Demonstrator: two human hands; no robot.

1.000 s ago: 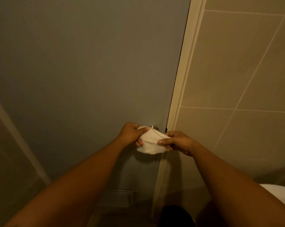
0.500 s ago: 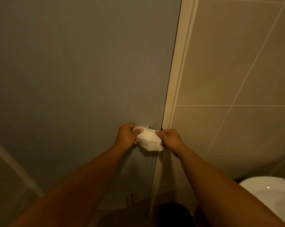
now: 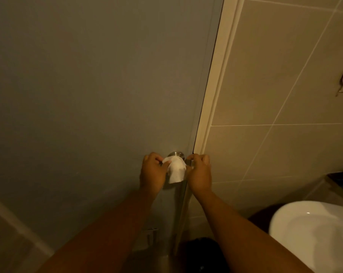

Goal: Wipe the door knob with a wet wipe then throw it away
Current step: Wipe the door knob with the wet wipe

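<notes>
Both hands held a wet wipe on the door knob, lower centre of frame.

Grey door [image 3: 88,95] filled the left and centre, tiled wall [image 3: 275,75] the right, white basin [image 3: 314,233] at lower right. Both forearms reached up from the bottom edge, wrists bent inward. Left hand [image 3: 153,175] pinched the wet wipe [image 3: 176,170] at its left side, fingers curled; right hand [image 3: 199,174] gripped its right edge, fingers clenched. Wipe draped over the metal door knob [image 3: 176,154], only the knob's top showing.

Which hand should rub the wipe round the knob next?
Probably the left hand: its grip pinches the wipe, which drapes over the knob. The right hand sits beside the door edge, and whether it touches the wipe is unclear.
</notes>
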